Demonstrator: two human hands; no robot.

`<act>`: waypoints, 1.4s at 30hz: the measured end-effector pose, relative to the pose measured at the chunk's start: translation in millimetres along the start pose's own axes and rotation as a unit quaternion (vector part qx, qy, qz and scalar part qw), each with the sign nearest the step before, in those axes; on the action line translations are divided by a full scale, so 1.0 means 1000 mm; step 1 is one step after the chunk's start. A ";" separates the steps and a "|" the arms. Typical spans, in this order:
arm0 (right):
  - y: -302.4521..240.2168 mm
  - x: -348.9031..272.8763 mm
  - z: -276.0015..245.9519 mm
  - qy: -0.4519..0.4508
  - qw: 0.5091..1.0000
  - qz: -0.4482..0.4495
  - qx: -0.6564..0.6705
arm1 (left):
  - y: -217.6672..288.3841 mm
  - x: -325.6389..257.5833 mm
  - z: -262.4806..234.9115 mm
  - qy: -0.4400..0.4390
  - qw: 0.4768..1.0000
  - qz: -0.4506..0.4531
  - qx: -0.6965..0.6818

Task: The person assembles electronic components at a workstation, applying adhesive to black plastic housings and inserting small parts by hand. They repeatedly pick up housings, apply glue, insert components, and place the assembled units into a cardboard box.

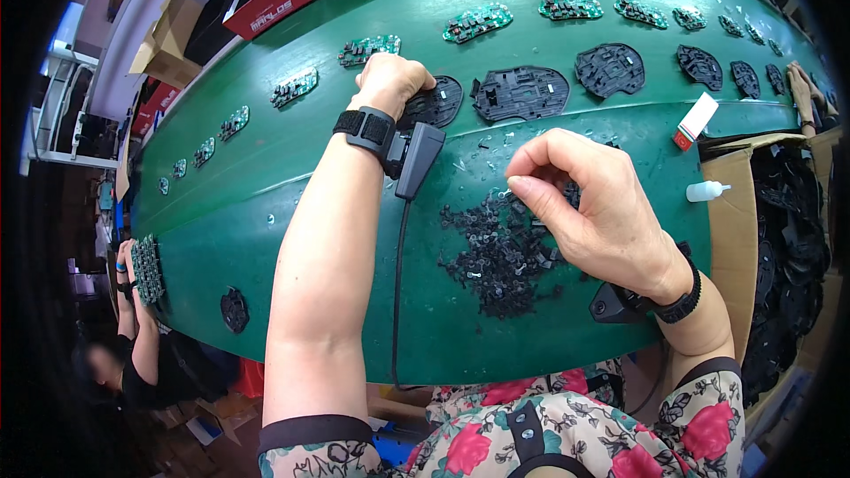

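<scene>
My left hand [390, 84] is curled at the near edge of a green circuit board [354, 53], beside a black plastic shell [443, 104]. Its fingertips are mostly hidden, so what they grip cannot be made out. Over a heap of small black plastic parts [500, 270], my right hand [598, 204] pinches thumb and forefinger together. A tiny pale bit shows at those fingertips, too small to name. Each wrist wears a black strap; a black box with a cable [420, 161] hangs from the left one.
Green circuit boards [478, 24] line the green table [336, 354], with black shells [521, 93] nearer. At right are a small white-and-red box [696, 121], a dropper bottle [707, 191] and a carton [730, 239] of black parts. Other people's hands [801, 93] show at both ends.
</scene>
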State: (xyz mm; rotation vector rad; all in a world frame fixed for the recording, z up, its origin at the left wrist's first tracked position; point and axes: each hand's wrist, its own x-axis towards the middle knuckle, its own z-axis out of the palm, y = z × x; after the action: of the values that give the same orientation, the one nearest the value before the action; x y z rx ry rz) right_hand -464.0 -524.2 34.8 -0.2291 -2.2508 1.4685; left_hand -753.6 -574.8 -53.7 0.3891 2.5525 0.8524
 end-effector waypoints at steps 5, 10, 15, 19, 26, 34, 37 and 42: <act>0.008 -0.005 -0.003 0.006 1.000 0.002 -0.010 | 0.002 -0.027 -0.013 -0.052 0.995 0.068 -0.044; 0.004 -0.006 -0.003 0.009 1.000 0.004 -0.023 | 0.003 -0.030 -0.014 -0.042 0.996 0.066 -0.049; 0.007 -0.005 0.004 0.010 1.000 -0.011 -0.014 | -0.002 -0.020 -0.007 -0.008 0.995 0.051 -0.088; 0.008 -0.003 0.008 0.000 1.000 -0.007 -0.016 | 0.002 -0.007 -0.001 -0.009 0.995 0.010 -0.096; 0.010 -0.001 0.016 0.003 0.999 -0.035 -0.024 | 0.006 -0.011 0.003 -0.007 0.995 0.006 -0.096; 0.006 0.022 0.015 0.013 0.998 -0.031 -0.060 | -0.003 -0.014 0.001 -0.022 0.994 0.044 -0.093; 0.031 0.072 0.021 0.026 0.991 -0.011 -0.130 | -0.006 -0.018 -0.001 -0.018 0.995 0.041 -0.095; 0.082 0.148 0.031 -0.060 0.946 0.114 -0.296 | 0.008 -0.020 0.004 -0.021 0.996 0.035 -0.073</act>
State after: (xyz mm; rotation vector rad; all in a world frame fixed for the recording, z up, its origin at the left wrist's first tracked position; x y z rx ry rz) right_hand -617.3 -460.7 -10.1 -0.6158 -2.7943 0.8745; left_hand -733.4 -574.7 -45.7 0.4474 2.4310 1.0384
